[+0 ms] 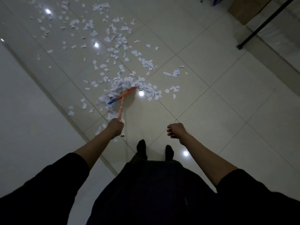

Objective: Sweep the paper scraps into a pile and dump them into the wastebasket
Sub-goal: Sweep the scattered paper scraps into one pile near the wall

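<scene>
Gripping the thin orange broom handle (121, 111), the left hand (115, 127) sets the orange-and-blue broom head (122, 95) against torn white paper scraps (120, 85) — heaped at its twelve o'clock, scattered beyond on glossy pale floor tiles (203, 111). The right hand (176, 130) hangs loosely curled — holding nothing.

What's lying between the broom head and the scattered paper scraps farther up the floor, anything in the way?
Nothing visible. The broom head, held by the left hand, already touches a heap of paper scraps; only bare tiled floor separates it from the rest. No wastebasket is in view.
</scene>
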Action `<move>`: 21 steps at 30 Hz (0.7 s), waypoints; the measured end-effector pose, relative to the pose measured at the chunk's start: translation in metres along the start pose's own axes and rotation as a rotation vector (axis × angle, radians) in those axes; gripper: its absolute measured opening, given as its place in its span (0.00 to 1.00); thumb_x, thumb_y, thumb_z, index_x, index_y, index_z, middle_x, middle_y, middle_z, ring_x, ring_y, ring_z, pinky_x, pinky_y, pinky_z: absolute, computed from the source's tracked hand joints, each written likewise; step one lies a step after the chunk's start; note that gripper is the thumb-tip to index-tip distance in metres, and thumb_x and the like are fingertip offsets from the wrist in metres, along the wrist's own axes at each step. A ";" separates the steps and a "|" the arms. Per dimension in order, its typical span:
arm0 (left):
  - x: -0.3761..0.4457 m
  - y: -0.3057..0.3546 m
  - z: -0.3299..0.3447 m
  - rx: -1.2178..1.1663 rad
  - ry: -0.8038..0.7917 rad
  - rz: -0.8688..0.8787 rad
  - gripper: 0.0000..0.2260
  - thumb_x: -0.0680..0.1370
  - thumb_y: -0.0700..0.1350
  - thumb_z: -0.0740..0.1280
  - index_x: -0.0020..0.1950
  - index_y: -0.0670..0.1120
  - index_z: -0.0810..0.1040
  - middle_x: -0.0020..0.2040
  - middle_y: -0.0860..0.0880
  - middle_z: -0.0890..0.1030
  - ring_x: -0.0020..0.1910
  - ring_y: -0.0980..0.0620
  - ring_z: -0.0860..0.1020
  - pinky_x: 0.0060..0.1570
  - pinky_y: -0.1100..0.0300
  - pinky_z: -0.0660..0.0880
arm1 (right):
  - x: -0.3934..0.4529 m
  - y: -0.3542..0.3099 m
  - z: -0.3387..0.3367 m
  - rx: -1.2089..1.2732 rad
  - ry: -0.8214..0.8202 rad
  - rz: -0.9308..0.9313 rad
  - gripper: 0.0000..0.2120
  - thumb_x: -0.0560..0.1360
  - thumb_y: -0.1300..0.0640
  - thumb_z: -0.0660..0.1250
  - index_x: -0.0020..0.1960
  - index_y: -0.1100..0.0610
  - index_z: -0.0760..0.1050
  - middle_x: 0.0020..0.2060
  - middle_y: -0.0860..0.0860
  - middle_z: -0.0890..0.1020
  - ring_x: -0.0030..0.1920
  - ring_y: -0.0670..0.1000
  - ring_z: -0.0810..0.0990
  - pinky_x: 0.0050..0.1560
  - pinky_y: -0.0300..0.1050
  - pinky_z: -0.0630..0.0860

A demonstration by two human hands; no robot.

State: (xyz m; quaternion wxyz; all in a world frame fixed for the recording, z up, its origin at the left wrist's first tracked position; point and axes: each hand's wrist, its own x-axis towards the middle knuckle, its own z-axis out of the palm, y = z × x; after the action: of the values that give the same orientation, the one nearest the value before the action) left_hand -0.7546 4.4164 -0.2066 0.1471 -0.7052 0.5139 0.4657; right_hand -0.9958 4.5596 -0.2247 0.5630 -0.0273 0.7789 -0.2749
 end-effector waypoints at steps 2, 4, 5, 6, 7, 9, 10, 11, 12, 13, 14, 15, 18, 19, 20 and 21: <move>0.001 0.011 -0.003 -0.035 -0.025 0.017 0.15 0.81 0.41 0.56 0.65 0.36 0.70 0.49 0.40 0.76 0.39 0.46 0.75 0.30 0.60 0.70 | 0.000 0.002 0.005 -0.012 0.014 0.009 0.05 0.76 0.62 0.63 0.49 0.63 0.75 0.35 0.56 0.79 0.29 0.51 0.77 0.29 0.41 0.73; -0.002 0.027 -0.005 -0.098 -0.084 0.083 0.17 0.81 0.40 0.56 0.69 0.35 0.68 0.51 0.40 0.76 0.38 0.48 0.73 0.32 0.61 0.70 | 0.001 0.006 0.007 -0.019 0.027 0.023 0.05 0.77 0.63 0.62 0.49 0.64 0.75 0.35 0.56 0.79 0.30 0.51 0.77 0.30 0.41 0.73; -0.004 0.036 -0.009 -0.119 -0.117 0.115 0.18 0.81 0.38 0.56 0.70 0.35 0.68 0.46 0.42 0.75 0.35 0.50 0.71 0.31 0.62 0.70 | 0.001 0.007 0.008 -0.015 0.035 0.031 0.05 0.77 0.63 0.62 0.49 0.64 0.75 0.35 0.56 0.79 0.30 0.52 0.77 0.30 0.41 0.73; -0.007 0.045 -0.014 -0.141 -0.147 0.127 0.18 0.80 0.36 0.56 0.70 0.34 0.67 0.42 0.44 0.73 0.34 0.51 0.70 0.30 0.62 0.69 | 0.000 0.008 0.008 -0.010 0.042 0.040 0.05 0.77 0.64 0.62 0.49 0.64 0.75 0.35 0.56 0.79 0.30 0.52 0.77 0.30 0.41 0.73; -0.008 0.051 -0.019 -0.155 -0.179 0.125 0.18 0.79 0.34 0.57 0.69 0.33 0.67 0.39 0.44 0.70 0.34 0.50 0.70 0.29 0.62 0.69 | 0.000 0.009 0.009 0.001 0.049 0.046 0.04 0.77 0.64 0.62 0.49 0.65 0.75 0.35 0.57 0.78 0.30 0.52 0.77 0.29 0.41 0.72; -0.007 0.061 -0.029 -0.181 -0.243 0.115 0.19 0.75 0.29 0.59 0.66 0.32 0.69 0.40 0.43 0.70 0.38 0.47 0.71 0.26 0.64 0.68 | 0.000 0.010 0.008 0.023 0.067 0.056 0.04 0.76 0.65 0.62 0.48 0.65 0.75 0.35 0.58 0.78 0.29 0.52 0.76 0.28 0.41 0.71; -0.008 0.064 -0.032 -0.198 -0.283 0.118 0.20 0.73 0.27 0.59 0.65 0.32 0.70 0.39 0.43 0.69 0.37 0.47 0.71 0.22 0.66 0.67 | 0.001 0.010 0.007 0.027 0.079 0.061 0.04 0.75 0.66 0.62 0.47 0.66 0.75 0.35 0.58 0.78 0.29 0.53 0.76 0.28 0.42 0.71; -0.009 0.068 -0.034 -0.235 -0.331 0.112 0.18 0.72 0.25 0.57 0.61 0.33 0.72 0.38 0.44 0.69 0.35 0.48 0.70 0.20 0.68 0.66 | 0.002 0.008 0.007 0.030 0.094 0.063 0.04 0.75 0.65 0.62 0.47 0.66 0.75 0.35 0.59 0.78 0.29 0.53 0.76 0.28 0.42 0.71; -0.011 0.071 -0.035 -0.275 -0.376 0.100 0.14 0.72 0.25 0.56 0.53 0.36 0.73 0.37 0.45 0.68 0.33 0.50 0.68 0.19 0.69 0.65 | 0.003 0.007 0.006 0.028 0.110 0.061 0.05 0.75 0.65 0.62 0.47 0.66 0.75 0.35 0.59 0.78 0.29 0.53 0.76 0.28 0.42 0.71; -0.013 0.076 -0.034 -0.332 -0.416 0.078 0.10 0.74 0.25 0.54 0.47 0.36 0.72 0.37 0.45 0.69 0.30 0.51 0.67 0.19 0.70 0.64 | 0.004 0.003 0.004 0.027 0.125 0.057 0.04 0.75 0.66 0.62 0.46 0.66 0.75 0.35 0.59 0.79 0.29 0.53 0.76 0.28 0.43 0.71; -0.016 0.080 -0.031 -0.387 -0.444 0.046 0.09 0.76 0.27 0.53 0.44 0.36 0.70 0.37 0.45 0.69 0.28 0.53 0.66 0.18 0.70 0.63 | 0.005 -0.001 0.002 0.027 0.136 0.054 0.04 0.75 0.66 0.62 0.45 0.66 0.75 0.34 0.59 0.78 0.29 0.53 0.76 0.28 0.43 0.72; -0.018 0.086 -0.027 -0.437 -0.471 0.008 0.08 0.78 0.30 0.52 0.45 0.37 0.70 0.37 0.45 0.70 0.25 0.54 0.65 0.18 0.70 0.62 | 0.008 -0.006 0.000 0.031 0.149 0.048 0.04 0.75 0.66 0.62 0.44 0.66 0.75 0.33 0.58 0.78 0.29 0.53 0.76 0.28 0.43 0.72; -0.020 0.100 -0.008 -0.467 -0.565 -0.043 0.07 0.80 0.35 0.52 0.49 0.38 0.69 0.35 0.44 0.70 0.23 0.57 0.62 0.17 0.69 0.61 | 0.014 -0.020 -0.010 0.071 0.195 0.010 0.04 0.75 0.66 0.63 0.44 0.66 0.76 0.33 0.58 0.78 0.28 0.52 0.76 0.28 0.42 0.73; -0.018 0.107 0.000 -0.467 -0.603 -0.048 0.07 0.80 0.36 0.52 0.51 0.38 0.69 0.35 0.45 0.70 0.22 0.57 0.62 0.17 0.69 0.61 | 0.018 -0.026 -0.015 0.089 0.207 -0.006 0.04 0.74 0.66 0.64 0.45 0.65 0.76 0.33 0.58 0.78 0.28 0.52 0.76 0.28 0.41 0.73; -0.015 0.112 0.008 -0.468 -0.633 -0.053 0.07 0.80 0.36 0.53 0.53 0.38 0.69 0.34 0.45 0.70 0.21 0.58 0.62 0.17 0.69 0.61 | 0.020 -0.030 -0.019 0.109 0.215 -0.020 0.04 0.75 0.66 0.63 0.45 0.65 0.76 0.33 0.58 0.77 0.28 0.52 0.75 0.27 0.40 0.73; -0.011 0.118 0.016 -0.462 -0.659 -0.061 0.07 0.81 0.37 0.54 0.55 0.38 0.69 0.34 0.45 0.70 0.20 0.58 0.62 0.17 0.69 0.61 | 0.024 -0.035 -0.024 0.127 0.222 -0.025 0.04 0.75 0.66 0.63 0.45 0.66 0.76 0.32 0.58 0.77 0.28 0.52 0.75 0.27 0.39 0.72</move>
State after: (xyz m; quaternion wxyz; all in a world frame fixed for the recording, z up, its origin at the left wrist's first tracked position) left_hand -0.8644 4.3836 -0.1742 0.1555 -0.5475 0.2997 0.7657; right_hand -1.0353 4.5312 -0.2241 0.4702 0.0292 0.8171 -0.3323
